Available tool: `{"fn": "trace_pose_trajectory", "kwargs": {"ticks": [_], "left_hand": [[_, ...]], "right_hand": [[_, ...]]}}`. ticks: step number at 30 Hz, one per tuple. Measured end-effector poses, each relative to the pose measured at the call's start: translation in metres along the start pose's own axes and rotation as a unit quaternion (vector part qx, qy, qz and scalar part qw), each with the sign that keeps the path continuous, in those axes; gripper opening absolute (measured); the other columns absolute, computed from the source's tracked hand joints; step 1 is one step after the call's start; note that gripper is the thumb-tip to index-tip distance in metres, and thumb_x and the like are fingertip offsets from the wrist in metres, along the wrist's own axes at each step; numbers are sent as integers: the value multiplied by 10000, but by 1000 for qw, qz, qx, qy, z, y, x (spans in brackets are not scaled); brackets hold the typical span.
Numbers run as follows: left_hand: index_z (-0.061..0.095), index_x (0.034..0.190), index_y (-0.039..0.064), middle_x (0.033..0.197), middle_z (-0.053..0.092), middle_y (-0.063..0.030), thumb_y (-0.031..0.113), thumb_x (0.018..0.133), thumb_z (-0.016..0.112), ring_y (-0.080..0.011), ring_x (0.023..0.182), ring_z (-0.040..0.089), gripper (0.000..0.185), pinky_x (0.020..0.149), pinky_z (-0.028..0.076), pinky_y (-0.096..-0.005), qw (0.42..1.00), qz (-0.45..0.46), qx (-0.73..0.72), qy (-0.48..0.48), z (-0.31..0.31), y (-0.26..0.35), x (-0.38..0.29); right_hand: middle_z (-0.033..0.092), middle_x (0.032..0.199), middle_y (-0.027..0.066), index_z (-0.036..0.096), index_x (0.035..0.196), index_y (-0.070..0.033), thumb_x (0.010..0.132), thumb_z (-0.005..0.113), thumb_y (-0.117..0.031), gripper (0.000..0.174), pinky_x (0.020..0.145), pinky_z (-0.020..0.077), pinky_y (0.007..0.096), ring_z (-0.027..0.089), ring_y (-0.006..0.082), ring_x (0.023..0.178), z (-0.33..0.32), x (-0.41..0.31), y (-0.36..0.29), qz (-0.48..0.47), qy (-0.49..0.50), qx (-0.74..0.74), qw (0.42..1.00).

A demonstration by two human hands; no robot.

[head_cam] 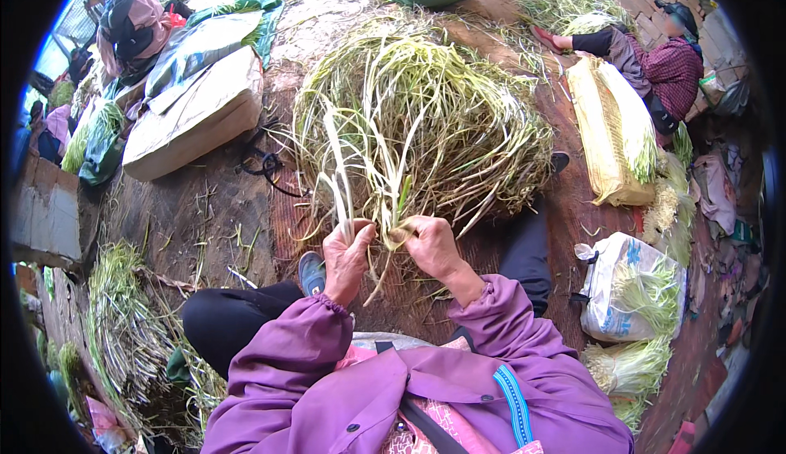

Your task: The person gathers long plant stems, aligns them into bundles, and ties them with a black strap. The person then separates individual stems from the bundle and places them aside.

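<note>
My left hand (346, 259) pinches a few pale, cleaned stalks (339, 171) of a long-leaved green vegetable, like garlic chives, between thumb and fingers. To its right, my right hand (434, 246) grips a yellowish outer leaf (399, 236) at the lower end of another small cluster of stalks (385, 202). A thin, pale strand hangs down between the two hands. Just beyond them lies a large heap of the same stalks (424, 110), yellow-green on top and brown with dirt toward its near right side. Some fingertips are hidden behind the stalks.
A wrapped pale block (196, 116) lies at left. To the right are a yellow woven sack (605, 141), a white sack (632, 288) and pale bundles (632, 362). More stalks (132, 325) lie at lower left. A person (666, 73) sits at upper right; others are at upper left.
</note>
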State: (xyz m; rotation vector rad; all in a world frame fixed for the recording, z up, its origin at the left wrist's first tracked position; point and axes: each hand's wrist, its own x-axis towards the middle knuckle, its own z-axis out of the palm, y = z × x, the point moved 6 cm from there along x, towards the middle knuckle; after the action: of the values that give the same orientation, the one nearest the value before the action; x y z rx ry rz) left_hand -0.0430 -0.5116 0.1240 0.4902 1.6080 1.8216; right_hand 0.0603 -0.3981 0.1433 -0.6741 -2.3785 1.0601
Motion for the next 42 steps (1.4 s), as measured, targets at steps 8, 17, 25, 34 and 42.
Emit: {"fn": "trace_pose_trajectory", "kwargs": {"ticks": [8,17,25,34,42], "left_hand": [[606,831,-7,688,582,8,110,796,637,-38,607,486,126,533,390,-201,997,22,60,-31,-1,16,3],[600,857,30,687,617,-40,139,841,578,5,345,316,113,287,228,-163,988,27,-135,72,-43,52,14],[584,909,15,762,635,-74,97,857,535,3,359,312,109,307,238,-160,994,-13,-105,34,-49,31,17],[589,894,25,784,640,-71,112,848,558,-5,359,327,104,314,238,-162,994,-16,-112,-4,-40,50,16],[583,946,3,478,373,73,149,853,554,-6,335,253,175,315,218,-177,979,-68,-189,-14,-42,48,12]], "right_hand": [[620,756,123,645,813,-29,751,632,-178,162,576,472,344,604,278,652,15,-9,-30,-43,-19,32,998],[619,713,122,627,841,7,795,600,-107,125,559,464,290,613,221,646,-3,-36,-9,-41,47,37,997],[622,678,124,654,749,-92,747,576,-475,391,628,465,398,609,310,699,-26,-59,117,238,-160,-239,928],[586,757,23,620,968,-13,799,639,-233,278,584,408,219,500,64,671,48,17,-20,21,-209,230,950],[506,657,-50,638,928,-27,828,610,-215,215,459,292,176,376,17,519,42,6,-25,137,-201,416,876]]}}
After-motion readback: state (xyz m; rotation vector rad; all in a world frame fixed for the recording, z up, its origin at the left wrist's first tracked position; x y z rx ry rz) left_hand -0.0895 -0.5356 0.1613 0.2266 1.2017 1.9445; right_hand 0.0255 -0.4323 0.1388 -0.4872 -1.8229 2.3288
